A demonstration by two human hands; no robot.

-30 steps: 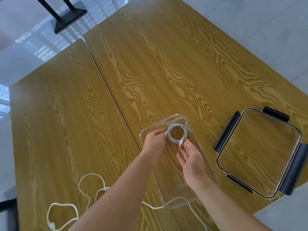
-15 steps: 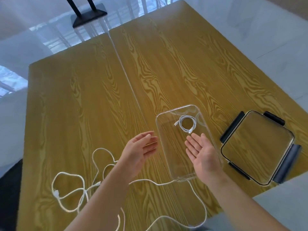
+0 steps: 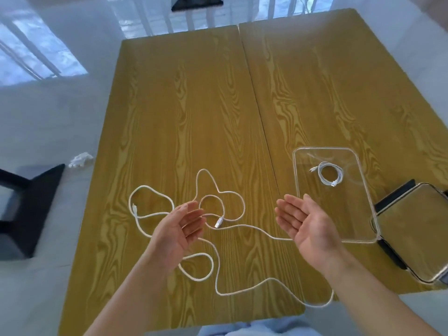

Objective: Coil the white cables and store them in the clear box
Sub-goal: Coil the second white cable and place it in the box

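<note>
The wooden table [image 3: 218,105] spreads beyond both hands, and on it, just past the right hand's [image 3: 308,224] fingertips, lies the clear box [image 3: 363,214]; its lid [image 3: 412,231] sits to that hand's outer side, touching the box's edge. The long loose white cable [image 3: 218,270] sprawls under and around the left hand [image 3: 179,229], one plug [image 3: 219,223] just beyond its fingers, a loop trailing back under the right wrist. Smallest of all, the coiled cable [image 3: 331,176] rests inside the box's far end. A second ago both hands were at that coil in the box — now they have drawn back and hover palm-up, fingers straight, holding nothing. So one cable looks stored, and the next job is probably gathering the loose one — its crossed loops may snag.
</note>
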